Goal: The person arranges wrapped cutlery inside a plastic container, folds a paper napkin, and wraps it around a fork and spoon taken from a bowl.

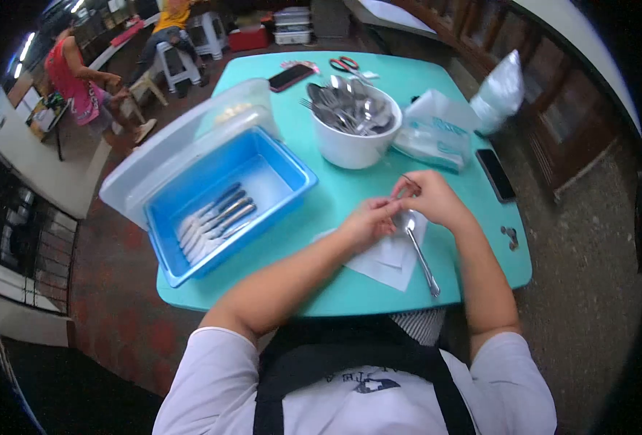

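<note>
Lying in rectangular blue plastic tray: white-wrapped cutlery bundles, seemingly finished. Remaining in round white bowl: loose steel cutlery. Left hand, right hand: fingers' grip indistinct.

A shiny metal spoon lies slantwise across layered white paper napkins.

bin left of bowl | cutlery in bowl | spoon apparently on paper
</note>
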A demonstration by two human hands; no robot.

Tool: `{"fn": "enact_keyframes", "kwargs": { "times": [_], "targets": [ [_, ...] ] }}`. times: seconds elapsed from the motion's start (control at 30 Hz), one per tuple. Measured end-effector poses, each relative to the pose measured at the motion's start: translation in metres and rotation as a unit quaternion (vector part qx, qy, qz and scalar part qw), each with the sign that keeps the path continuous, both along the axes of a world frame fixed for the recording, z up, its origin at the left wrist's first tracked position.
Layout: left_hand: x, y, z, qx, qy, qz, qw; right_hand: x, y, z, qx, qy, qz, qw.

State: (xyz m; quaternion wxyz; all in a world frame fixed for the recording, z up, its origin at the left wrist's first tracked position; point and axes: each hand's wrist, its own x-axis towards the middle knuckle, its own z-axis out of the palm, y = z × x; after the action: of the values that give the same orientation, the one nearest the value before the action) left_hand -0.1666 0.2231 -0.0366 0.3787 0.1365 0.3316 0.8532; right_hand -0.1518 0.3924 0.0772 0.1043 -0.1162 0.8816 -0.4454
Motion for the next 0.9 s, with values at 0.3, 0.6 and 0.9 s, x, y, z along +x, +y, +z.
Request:
{"fn": "enact_keyframes", "kwargs": {
  "times": [0.3, 0.6, 0.9],
  "targets": [
    [0.005, 0.004, 0.008, -0.137, 0.126, -0.008, 0.982, 0.035, 0.020, 0.008, 0.094, 0.166, -0.144, 0.971],
    [0.009, 0.007, 0.004, -0.124, 0.048, 0.045, 0.990, 0.108, 0.000, -0.019, 0.231, 0.217, -0.152, 0.936],
    [0.007, 0.002, 0.004, -0.110, 0.034, 0.106, 0.988, 0.096, -0.008, -0.049, 0.217, 0.258, -0.169, 0.926]
  ]
}}
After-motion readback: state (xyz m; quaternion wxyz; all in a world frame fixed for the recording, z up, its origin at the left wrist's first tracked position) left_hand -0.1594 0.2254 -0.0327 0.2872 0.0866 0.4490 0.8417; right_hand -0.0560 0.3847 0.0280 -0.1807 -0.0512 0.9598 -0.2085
